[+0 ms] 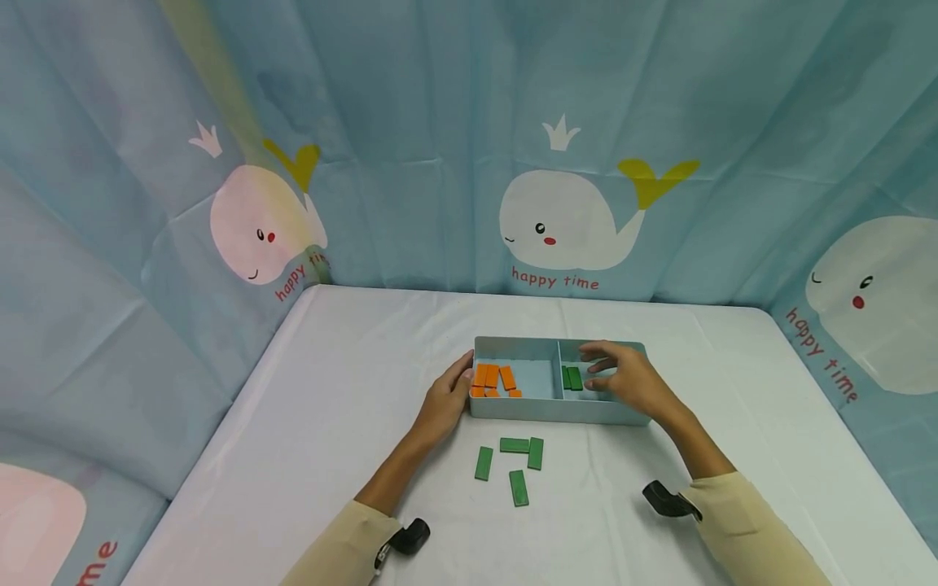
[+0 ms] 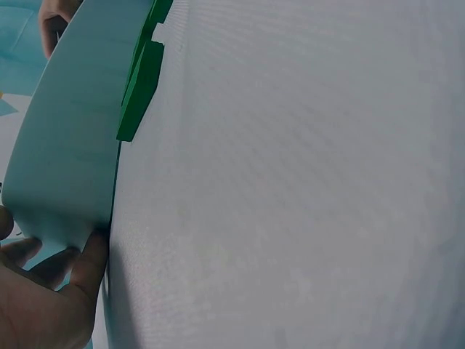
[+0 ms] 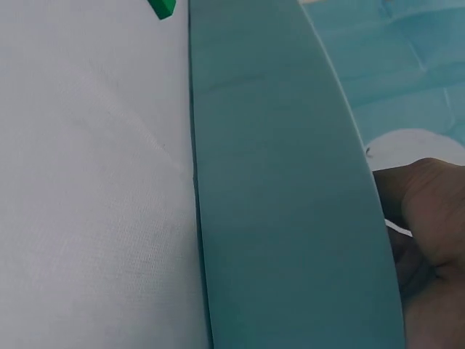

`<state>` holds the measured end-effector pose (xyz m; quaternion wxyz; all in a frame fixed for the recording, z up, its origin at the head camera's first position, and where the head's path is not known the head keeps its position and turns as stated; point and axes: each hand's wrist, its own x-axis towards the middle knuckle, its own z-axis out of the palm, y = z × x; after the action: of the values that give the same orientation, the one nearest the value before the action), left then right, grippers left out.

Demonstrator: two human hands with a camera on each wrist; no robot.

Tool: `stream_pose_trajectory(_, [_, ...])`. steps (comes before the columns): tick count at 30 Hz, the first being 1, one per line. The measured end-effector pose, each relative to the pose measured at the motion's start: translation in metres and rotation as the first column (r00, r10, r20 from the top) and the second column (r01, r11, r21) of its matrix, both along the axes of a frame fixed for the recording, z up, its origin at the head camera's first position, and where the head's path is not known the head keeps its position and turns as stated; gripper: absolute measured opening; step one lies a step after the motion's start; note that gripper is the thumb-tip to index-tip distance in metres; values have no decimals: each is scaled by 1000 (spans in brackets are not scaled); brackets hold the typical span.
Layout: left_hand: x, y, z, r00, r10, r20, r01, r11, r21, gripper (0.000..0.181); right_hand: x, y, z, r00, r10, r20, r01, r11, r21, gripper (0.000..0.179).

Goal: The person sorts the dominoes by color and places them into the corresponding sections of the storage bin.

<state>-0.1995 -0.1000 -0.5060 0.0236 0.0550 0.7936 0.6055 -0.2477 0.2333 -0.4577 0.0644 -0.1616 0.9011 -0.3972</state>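
Observation:
A long grey-blue box [image 1: 560, 411] with two compartments sits on the white table. My left hand [image 1: 443, 403] rests against its left end, and in the left wrist view the fingertips [image 2: 91, 254] touch the outer end wall. Over the right compartment, my right hand [image 1: 626, 378] has its thumb and fingers spread apart, with nothing visible between them. Two green blocks [image 1: 575, 378] lie in that compartment near the divider, left of the right hand. In the right wrist view, the box's front wall [image 3: 290, 174] hides part of this hand.
Several orange blocks [image 1: 491, 375] lie at the left side of the larger left compartment. In front of the box, several green blocks [image 1: 519, 488] are scattered on the white tablecloth [image 1: 352, 366]. A blue whale-print curtain [image 1: 440, 220] stands behind the table.

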Motion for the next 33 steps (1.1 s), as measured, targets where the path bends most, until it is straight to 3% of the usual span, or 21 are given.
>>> stream_pose_trajectory(8, [1, 0, 0, 1000, 0, -8, 0, 1000, 4, 57, 11, 2, 5, 1000, -19, -24, 18, 999, -44, 58])
stream_pose_trajectory(33, [2, 1, 2, 1000, 6, -1, -6, 1000, 11, 56, 43, 4, 7, 974, -21, -226, -8, 992, -124, 51])
